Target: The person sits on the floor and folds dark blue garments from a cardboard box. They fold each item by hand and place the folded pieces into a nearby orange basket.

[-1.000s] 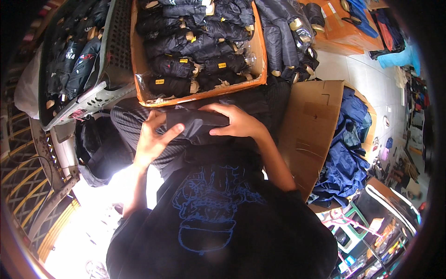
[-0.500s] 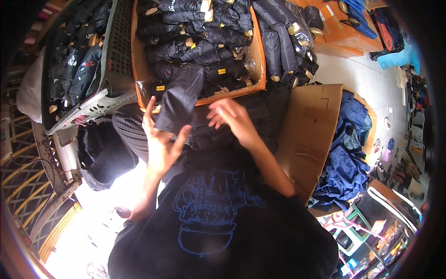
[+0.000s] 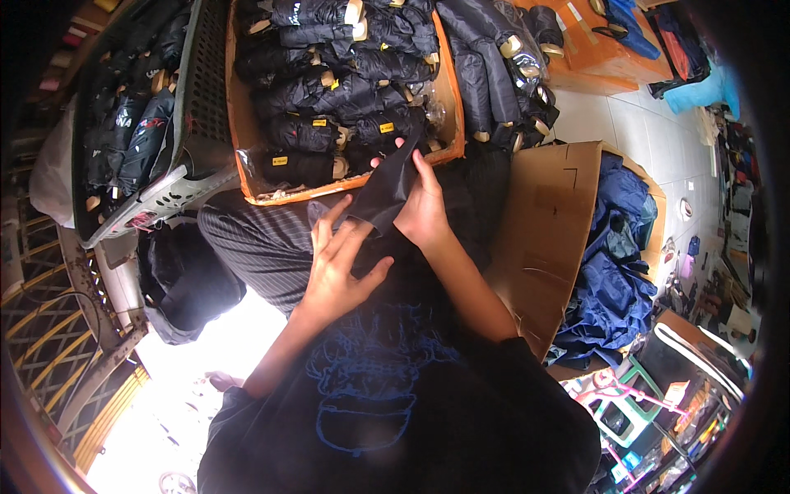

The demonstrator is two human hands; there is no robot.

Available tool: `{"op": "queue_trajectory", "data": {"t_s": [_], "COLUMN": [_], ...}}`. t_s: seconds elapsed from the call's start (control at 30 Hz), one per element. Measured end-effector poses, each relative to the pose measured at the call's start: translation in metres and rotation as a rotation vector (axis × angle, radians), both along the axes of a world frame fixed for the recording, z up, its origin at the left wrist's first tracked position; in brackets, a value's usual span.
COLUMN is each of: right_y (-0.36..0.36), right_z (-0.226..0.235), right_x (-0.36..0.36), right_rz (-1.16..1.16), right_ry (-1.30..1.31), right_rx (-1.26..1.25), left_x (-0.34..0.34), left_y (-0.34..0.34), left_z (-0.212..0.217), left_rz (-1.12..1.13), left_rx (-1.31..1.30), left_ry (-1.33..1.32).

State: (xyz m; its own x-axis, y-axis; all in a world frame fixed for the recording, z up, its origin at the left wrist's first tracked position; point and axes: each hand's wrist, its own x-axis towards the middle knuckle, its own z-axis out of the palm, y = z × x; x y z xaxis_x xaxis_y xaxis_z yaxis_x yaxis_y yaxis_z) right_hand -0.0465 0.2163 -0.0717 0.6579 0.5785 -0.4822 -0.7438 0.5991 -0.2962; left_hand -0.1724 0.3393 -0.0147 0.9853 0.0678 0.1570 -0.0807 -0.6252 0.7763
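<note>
A flat black fabric sleeve hangs slantwise over my lap, just in front of an orange-edged cardboard box. My right hand grips its upper right side between thumb and fingers. At the sleeve's lower left end is my left hand, fingers spread and thumb well apart. Its fingertips meet the sleeve's edge, and whether they reach inside is hard to see. Rows of rolled black bundles with pale ends, which look like folded umbrellas, fill the box; a few carry small yellow labels.
On the left stands a dark plastic basket of similar bundles, beside a black bag. More black bundles lie right of the box. A cardboard carton holds crumpled blue fabric. An orange-brown box sits at the far right.
The sleeve has moved right and now tilts the other way. My right hand, empty before, has taken hold of it, while my left hand has shifted right to its lower end.
</note>
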Motion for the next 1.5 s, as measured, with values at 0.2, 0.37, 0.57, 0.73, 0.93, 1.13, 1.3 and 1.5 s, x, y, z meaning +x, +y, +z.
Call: {"op": "queue_trajectory", "data": {"t_s": [0.2, 0.37, 0.57, 0.73, 0.93, 1.13, 1.3, 1.5], "right_y": [0.011, 0.012, -0.019, -0.018, -0.022, 0.001, 0.027, 0.058], "right_z": [0.010, 0.024, 0.085, 0.129, 0.115, 0.080, 0.062, 0.044], "right_x": [-0.025, -0.046, -0.030, -0.034, -0.053, -0.063, -0.060, -0.059], "right_rz": [0.112, 0.080, -0.031, 0.193, 0.170, 0.081, 0.039, 0.289], "right_ry": [0.136, -0.015, -1.462, -1.649, -1.513, -1.328, -1.539, -1.309], "right_rx": [0.137, -0.060, -0.591, -0.419, -0.489, -0.500, -0.558, -0.440], "left_x": [0.001, 0.006, 0.020, 0.007, 0.006, 0.007, -0.006, -0.031], "left_y": [0.013, 0.028, 0.044, 0.034, 0.021, 0.036, 0.030, 0.048], "left_z": [0.001, 0.046, 0.108, 0.143, 0.132, 0.073, -0.021, -0.052], "left_rz": [0.041, 0.009, -0.203, -0.230, -0.216, -0.063, 0.032, 0.016], "left_rx": [0.154, 0.265, 0.302, 0.354, 0.325, -0.008, -0.983, -0.960], "left_ry": [-0.137, -0.261, -0.292, -0.404, -0.525, -0.639, -0.173, 0.009]}}
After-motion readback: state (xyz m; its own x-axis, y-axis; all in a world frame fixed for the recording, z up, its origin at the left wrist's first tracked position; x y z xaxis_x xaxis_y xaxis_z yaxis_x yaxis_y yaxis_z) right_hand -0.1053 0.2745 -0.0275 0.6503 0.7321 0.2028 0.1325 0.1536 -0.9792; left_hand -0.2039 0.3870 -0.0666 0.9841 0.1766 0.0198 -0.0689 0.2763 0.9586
